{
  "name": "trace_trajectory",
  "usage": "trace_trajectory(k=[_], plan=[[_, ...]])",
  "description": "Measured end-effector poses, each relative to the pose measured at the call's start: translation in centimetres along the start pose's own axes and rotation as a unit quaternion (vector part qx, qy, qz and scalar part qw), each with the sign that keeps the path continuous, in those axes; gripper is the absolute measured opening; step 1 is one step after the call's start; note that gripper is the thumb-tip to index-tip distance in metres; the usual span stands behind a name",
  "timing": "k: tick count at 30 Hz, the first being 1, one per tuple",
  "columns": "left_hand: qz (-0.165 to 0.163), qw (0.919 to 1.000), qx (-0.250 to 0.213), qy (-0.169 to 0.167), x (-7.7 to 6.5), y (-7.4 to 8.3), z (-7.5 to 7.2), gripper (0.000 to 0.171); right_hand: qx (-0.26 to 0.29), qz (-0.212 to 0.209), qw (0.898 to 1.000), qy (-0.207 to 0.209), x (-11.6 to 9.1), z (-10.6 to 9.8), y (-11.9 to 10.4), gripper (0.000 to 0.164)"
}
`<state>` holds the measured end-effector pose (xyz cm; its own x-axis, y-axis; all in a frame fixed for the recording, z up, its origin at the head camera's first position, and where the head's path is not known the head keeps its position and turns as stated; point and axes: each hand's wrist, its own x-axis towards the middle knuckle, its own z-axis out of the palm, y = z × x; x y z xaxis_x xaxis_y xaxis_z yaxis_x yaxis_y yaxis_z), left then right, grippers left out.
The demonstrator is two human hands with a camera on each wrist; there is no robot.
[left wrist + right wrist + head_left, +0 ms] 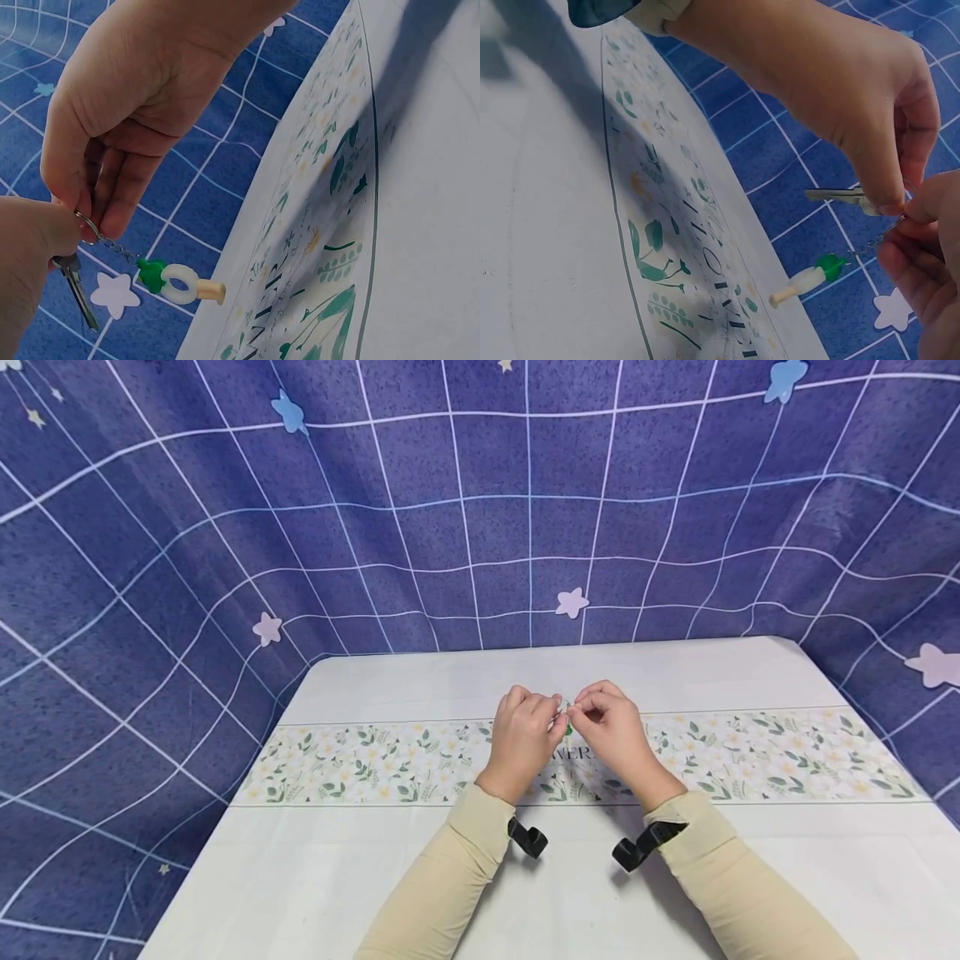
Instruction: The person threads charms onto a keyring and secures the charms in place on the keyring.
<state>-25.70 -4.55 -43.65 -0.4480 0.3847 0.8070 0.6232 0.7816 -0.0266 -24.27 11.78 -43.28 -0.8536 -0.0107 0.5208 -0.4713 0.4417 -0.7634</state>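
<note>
Above the middle of the table, both hands meet at a metal key ring [88,227]. My left hand [522,739] pinches the head of a silver key [77,294] at the ring; the key's blade sticks out past the thumb. Thumb and fingertips of my right hand [613,737] grip the ring on its other side. From the ring a short chain [870,246] hangs down with a charm [180,284] made of a green piece, a white ring-shaped piece and a tan end. Fingers partly hide where key and ring join.
The white table [352,860] carries a printed band of flowers and leaves [420,764] with lettering in its middle. Behind and at the sides hangs a dark blue curtain [495,527] with grid lines and stars. Black camera mounts [637,847] sit on both wrists.
</note>
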Motion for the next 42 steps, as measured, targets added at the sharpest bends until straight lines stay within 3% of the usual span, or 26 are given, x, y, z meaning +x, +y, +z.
trace_trajectory(k=[13, 21, 25, 30, 36, 42], plan=[[-0.01, 0.9999, -0.007, -0.006, -0.1, -0.4, 0.0, 0.016, 0.066, 0.048, 0.996, -0.029, 0.1, -0.4, -0.3, 0.016], [-0.026, 0.9994, -0.021, 0.001, -0.1, -0.4, 0.0, 0.019, 0.075, 0.04, 0.996, -0.042, -0.3, -1.4, -3.6, 0.011], [-0.04, 0.9984, -0.037, 0.016, 0.0, -0.4, 0.0, 0.017, 0.085, 0.022, 0.995, -0.042, -0.5, -1.6, -3.8, 0.01], [-0.061, 0.996, -0.061, 0.024, 0.1, -0.3, 0.0, 0.016, 0.109, -0.009, 0.993, -0.041, -0.7, -1.5, -3.0, 0.009], [-0.079, 0.9941, -0.07, 0.026, 0.2, -0.1, -0.1, 0.014, 0.105, -0.04, 0.993, -0.025, -0.5, -0.7, 0.2, 0.006], [-0.064, 0.9958, -0.06, 0.026, 0.4, -0.1, -0.4, 0.012, 0.129, 0.044, 0.988, -0.067, 0.1, -1.1, 1.5, 0.016]])
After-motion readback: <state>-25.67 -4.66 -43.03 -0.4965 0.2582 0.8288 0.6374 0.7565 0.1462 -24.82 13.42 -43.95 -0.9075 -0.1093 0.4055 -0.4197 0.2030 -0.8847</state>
